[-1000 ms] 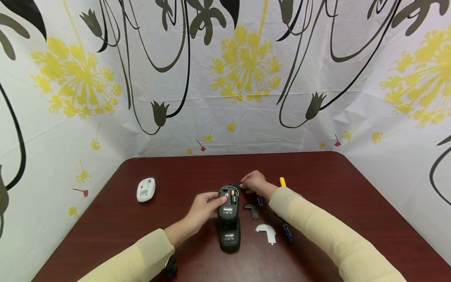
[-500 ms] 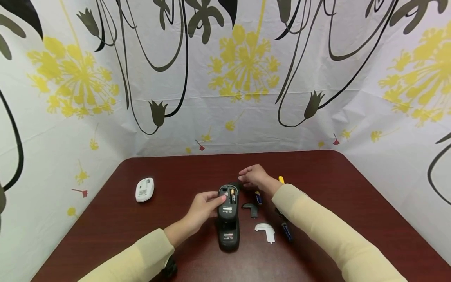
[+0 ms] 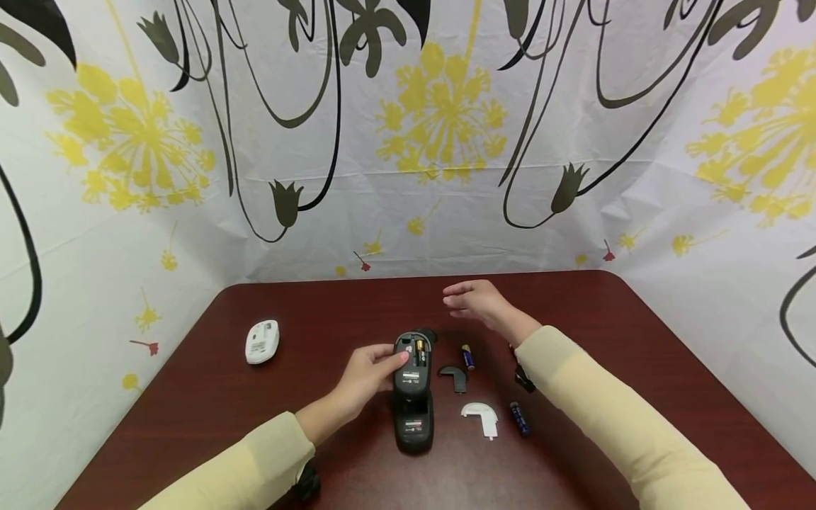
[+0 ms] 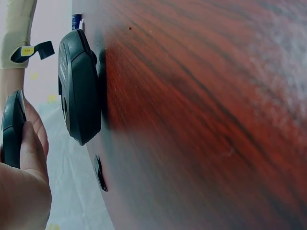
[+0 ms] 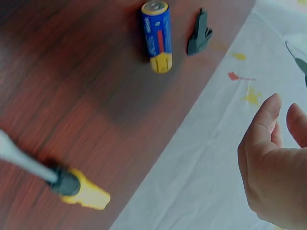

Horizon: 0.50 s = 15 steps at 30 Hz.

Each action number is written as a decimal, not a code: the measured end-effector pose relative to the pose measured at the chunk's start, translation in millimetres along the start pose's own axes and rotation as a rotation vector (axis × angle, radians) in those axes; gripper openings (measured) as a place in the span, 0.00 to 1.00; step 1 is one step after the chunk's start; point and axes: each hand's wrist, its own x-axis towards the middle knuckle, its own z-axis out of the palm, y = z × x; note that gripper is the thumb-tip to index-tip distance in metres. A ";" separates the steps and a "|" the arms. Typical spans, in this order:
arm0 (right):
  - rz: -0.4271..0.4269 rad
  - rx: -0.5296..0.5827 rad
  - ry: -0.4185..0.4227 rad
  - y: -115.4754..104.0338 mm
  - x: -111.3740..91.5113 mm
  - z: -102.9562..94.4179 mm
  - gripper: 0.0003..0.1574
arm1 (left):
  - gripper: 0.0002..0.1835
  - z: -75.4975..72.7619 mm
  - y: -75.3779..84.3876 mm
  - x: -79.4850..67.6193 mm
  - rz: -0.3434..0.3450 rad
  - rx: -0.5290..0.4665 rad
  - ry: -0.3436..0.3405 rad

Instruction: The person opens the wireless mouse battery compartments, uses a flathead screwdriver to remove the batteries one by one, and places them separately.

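My left hand (image 3: pixel 366 372) holds a black computer mouse (image 3: pixel 413 381) belly up, thumb beside its uncovered battery bay, where a battery (image 3: pixel 421 350) shows. Just nearer lies a second black mouse (image 3: pixel 414 428), also belly up; in the left wrist view this mouse (image 4: pixel 79 91) sits beyond the held one (image 4: pixel 13 127). My right hand (image 3: pixel 478 301) is raised over the far part of the table, fingers loosely extended and holding nothing. Behind the held mouse is a small dark cover (image 3: pixel 428 333), partly hidden. Below the right hand lies a blue battery (image 3: pixel 468 357).
A dark battery cover (image 3: pixel 455 379), a white cover (image 3: pixel 482 419) and another blue battery (image 3: pixel 519 419) lie right of the mice. A white mouse (image 3: pixel 262 341) is at the left. The right wrist view shows a screwdriver (image 5: pixel 86 191) with a yellow handle, hidden by the arm in the head view.
My right hand has drawn back from beside the small dark cover behind the mouse, moving up and to the right. The left hand keeps its hold on the mouse.
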 end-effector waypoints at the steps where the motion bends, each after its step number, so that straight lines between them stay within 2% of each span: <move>1: 0.001 -0.006 0.002 -0.3 -1.7 -3.4 0.23 | 0.23 -0.3 -0.2 0.1 0.001 -0.003 0.000; 8: -0.001 -0.019 0.014 0.7 -10.6 -26.1 0.25 | 0.24 -2.4 -3.7 2.3 0.009 -0.002 -0.013; 15: 0.022 -0.064 0.065 7.8 -15.2 -50.4 0.26 | 0.24 -2.9 -3.0 1.2 0.002 0.001 -0.016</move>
